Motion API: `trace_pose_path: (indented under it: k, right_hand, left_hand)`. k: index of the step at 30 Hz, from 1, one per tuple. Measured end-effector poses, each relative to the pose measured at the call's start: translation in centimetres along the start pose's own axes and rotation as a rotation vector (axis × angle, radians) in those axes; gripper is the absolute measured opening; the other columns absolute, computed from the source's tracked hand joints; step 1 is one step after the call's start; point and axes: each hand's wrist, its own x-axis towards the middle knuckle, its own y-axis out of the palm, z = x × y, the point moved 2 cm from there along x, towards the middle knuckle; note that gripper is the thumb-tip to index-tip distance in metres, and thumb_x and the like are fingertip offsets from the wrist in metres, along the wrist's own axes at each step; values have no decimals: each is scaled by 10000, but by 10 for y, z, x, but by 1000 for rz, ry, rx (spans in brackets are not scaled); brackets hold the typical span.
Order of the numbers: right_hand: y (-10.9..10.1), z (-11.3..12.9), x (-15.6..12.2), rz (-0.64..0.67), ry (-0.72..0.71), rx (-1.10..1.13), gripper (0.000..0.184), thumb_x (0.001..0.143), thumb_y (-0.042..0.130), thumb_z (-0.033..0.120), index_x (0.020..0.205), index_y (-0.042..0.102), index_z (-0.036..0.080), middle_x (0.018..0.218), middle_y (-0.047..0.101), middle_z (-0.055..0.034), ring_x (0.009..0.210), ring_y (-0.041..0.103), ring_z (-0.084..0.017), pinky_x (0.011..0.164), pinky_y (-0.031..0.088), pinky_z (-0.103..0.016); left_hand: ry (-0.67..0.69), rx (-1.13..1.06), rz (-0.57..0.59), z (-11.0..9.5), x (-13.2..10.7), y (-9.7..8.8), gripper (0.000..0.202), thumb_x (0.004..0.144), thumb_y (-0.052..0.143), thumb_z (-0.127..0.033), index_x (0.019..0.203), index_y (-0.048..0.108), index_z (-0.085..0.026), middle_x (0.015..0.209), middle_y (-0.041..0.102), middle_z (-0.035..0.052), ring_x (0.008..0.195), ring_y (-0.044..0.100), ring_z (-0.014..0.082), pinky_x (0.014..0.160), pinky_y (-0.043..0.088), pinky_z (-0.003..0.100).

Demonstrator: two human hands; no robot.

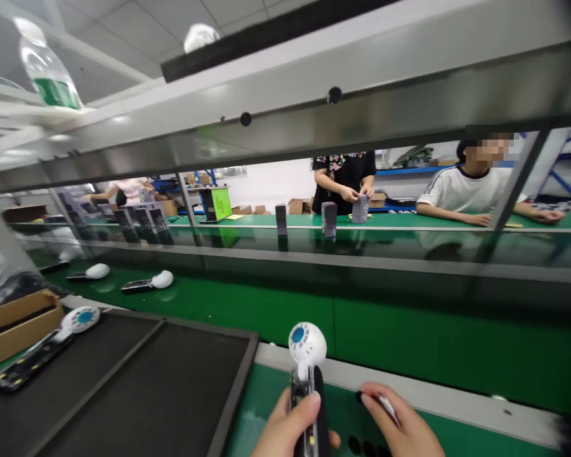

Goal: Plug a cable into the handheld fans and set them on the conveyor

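My left hand [292,422] grips the black handle of a handheld device [309,346] with a round white head. The head carries a blue centre and a ring of grey segments, and the handle's side is open, showing inner parts. To its right, my right hand [402,422] is closed in a pinch, with a slim white tool [389,409] across the fingers. A small black disc [360,397] shows at its fingertips; whether it is pinched or lies beneath them I cannot tell. Several black discs [354,444] lie on the green mat below, between the hands.
A black divided tray [181,381] lies at left, bearing another opened device [47,346]. Beside it stands a cardboard box [19,327]. Similar devices [155,281] rest on the green conveyor belt [385,330]. A metal shelf beam [266,108] crosses overhead. Co-workers [471,193] sit or stand across the line.
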Motion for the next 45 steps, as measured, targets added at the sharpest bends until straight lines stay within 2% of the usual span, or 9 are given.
trace_pose_path:
  k: [4,8,13,17,20,25,31,40,45]
  right_hand:
    - [-1,23,-3,-55,42,111,211,687,510,407,757,597,227,813,668,-8,833,602,-197,737,442,-225]
    - [4,54,-4,-14,47,215,303,620,556,340,903,570,233,651,613,32,685,614,-171,638,459,-232]
    - [7,76,-7,160,-13,87,81,628,526,301,618,575,238,638,619,29,657,571,-168,552,407,-219]
    - [8,76,-8,239,-65,23,80,662,491,257,623,559,244,650,574,43,620,544,-136,563,397,-202]
    - [10,74,-8,248,-105,32,96,649,495,232,573,554,226,781,531,17,696,551,-133,571,410,-185]
    - [18,73,-10,272,-75,55,113,665,480,251,573,533,212,764,488,6,675,546,-137,560,422,-204]
    - [21,73,-13,368,-62,-43,103,711,459,235,624,511,213,802,482,2,706,536,-138,622,425,-214]
    - [24,74,-14,267,-44,-17,130,700,457,244,608,540,207,765,473,16,673,531,-122,610,417,-206]
    - [33,71,-19,149,-2,129,139,673,498,289,584,565,207,789,456,11,653,524,-113,575,431,-184]
  left_hand:
    - [40,-52,73,0,15,-7,687,472,726,-426,960,291,-216,628,600,-5,518,600,181,501,417,268]
    - [115,-64,131,6,19,-7,821,366,796,-312,1036,343,-171,682,585,-8,547,539,116,537,371,230]
    - [161,-119,215,6,15,-5,717,429,774,-223,1045,408,-195,917,587,31,751,544,140,658,348,244]
    - [51,-221,331,2,13,0,741,474,775,-259,1071,345,-177,803,622,39,577,554,101,573,358,238]
    - [97,-289,371,-1,11,3,665,508,761,-231,1057,390,-176,835,631,51,649,574,117,631,384,247]
    - [127,-180,256,0,9,0,677,506,748,-205,1094,413,-194,1005,616,76,900,563,208,695,388,247]
    - [125,-132,214,-1,8,2,651,515,742,-219,1084,426,-217,988,615,58,891,570,219,691,386,261]
    - [34,-167,225,0,7,3,661,513,747,-202,1080,406,-208,897,627,43,744,592,163,660,404,262]
    - [15,-338,272,-1,5,4,578,558,731,-172,1055,437,-207,910,642,57,863,594,184,802,377,300]
